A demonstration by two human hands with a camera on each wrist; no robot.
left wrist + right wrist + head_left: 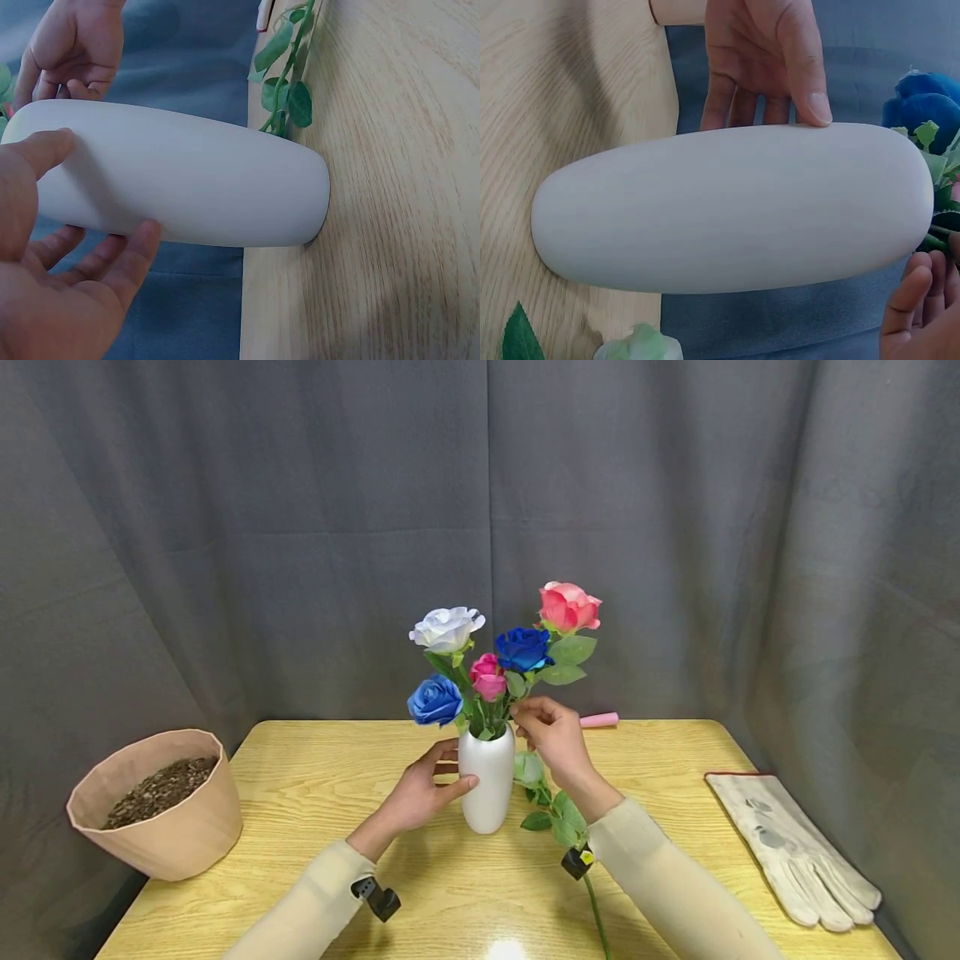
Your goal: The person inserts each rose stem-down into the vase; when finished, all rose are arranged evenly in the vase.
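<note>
A white vase [487, 785] stands upright on the table, its mouth filled with artificial roses. They include a white rose [447, 630], a lighter blue rose [435, 700], a pink rose [488, 677], a dark blue rose [523, 648] and a taller coral rose [570, 607]. My left hand [416, 793] holds the vase from the left, thumb in front and fingers curved behind, as the left wrist view also shows. Just above the rim on the right, my right hand [558, 739] pinches a rose stem with thumb and fingers; which bloom it belongs to I cannot tell.
Right of the vase lies a leafy green stem [595, 906], partly under my right forearm. A fabric pot [198, 814] of soil stands at the left edge, pale work gloves [795, 852] lie at the right. A pink handle [600, 720] shows at the back edge, before grey curtains.
</note>
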